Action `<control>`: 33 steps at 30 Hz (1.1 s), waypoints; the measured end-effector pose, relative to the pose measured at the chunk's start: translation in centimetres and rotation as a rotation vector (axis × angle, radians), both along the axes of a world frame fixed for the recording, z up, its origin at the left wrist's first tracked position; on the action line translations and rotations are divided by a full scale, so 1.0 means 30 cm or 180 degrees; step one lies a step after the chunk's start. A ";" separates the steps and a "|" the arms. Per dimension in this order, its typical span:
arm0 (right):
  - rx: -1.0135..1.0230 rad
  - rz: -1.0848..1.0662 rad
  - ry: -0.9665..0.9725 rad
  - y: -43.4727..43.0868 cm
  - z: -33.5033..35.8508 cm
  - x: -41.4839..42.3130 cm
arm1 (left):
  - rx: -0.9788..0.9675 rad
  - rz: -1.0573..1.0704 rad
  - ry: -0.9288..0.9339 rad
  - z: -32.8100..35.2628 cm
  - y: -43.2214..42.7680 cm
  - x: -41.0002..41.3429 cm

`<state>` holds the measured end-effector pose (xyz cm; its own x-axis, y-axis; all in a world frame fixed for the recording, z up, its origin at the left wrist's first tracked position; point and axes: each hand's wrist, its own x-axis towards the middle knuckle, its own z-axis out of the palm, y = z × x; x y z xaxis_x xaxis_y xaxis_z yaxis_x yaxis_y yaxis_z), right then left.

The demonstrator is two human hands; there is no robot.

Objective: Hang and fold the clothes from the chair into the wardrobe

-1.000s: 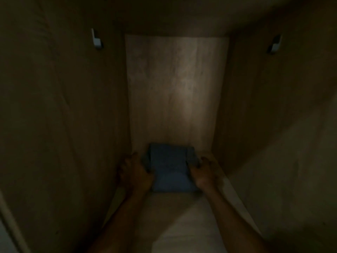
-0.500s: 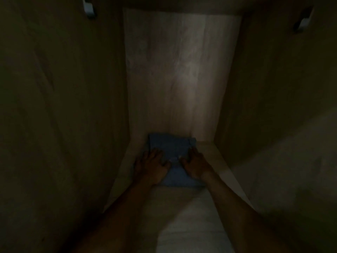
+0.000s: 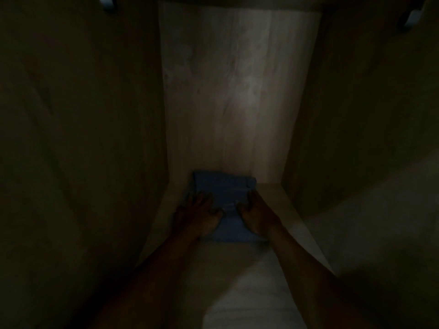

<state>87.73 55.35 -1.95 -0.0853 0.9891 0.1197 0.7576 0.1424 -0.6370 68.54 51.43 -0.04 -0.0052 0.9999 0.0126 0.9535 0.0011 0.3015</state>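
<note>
Head view looks down into a dim wardrobe compartment, where a folded blue garment (image 3: pixel 225 193) lies on the shelf (image 3: pixel 280 205) against the back panel (image 3: pixel 232 91). Left hand (image 3: pixel 198 216) and right hand (image 3: pixel 257 214) press flat on it, fingers extended (nothing gripped).

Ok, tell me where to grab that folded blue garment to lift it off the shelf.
Take the folded blue garment by its near edge, coming from the open front. It lies flat on the shelf with its far edge at the back panel, so only the near side is free. Fingers under and thumbs on top would probably keep the fold. The left hand and right hand press flat on it.
</note>
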 end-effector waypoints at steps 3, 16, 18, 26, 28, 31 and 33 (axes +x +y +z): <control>0.0028 -0.0020 0.0031 -0.009 -0.004 -0.006 | -0.0075 -0.0009 0.0035 -0.018 0.013 -0.003; 0.0715 -0.0280 -0.0371 -0.170 0.090 -0.030 | 0.1336 0.0184 0.0013 0.017 -0.119 0.000; 0.0796 -0.0284 -0.0212 -0.197 0.101 -0.036 | 0.1363 0.0193 0.0033 0.047 -0.147 0.008; 0.0924 -0.0251 0.0038 -0.498 0.195 -0.067 | 0.1476 -0.0003 -0.0144 0.142 -0.465 -0.010; 0.0942 -0.0248 0.0004 -0.594 0.192 -0.074 | 0.1398 -0.0083 -0.0184 0.162 -0.584 -0.023; 0.0789 -0.0311 0.0171 -0.753 0.172 -0.082 | 0.1395 -0.0405 -0.0562 0.177 -0.790 -0.050; 0.0679 -0.0410 0.0111 -0.914 0.174 -0.109 | 0.1325 -0.0370 -0.0598 0.182 -0.944 -0.078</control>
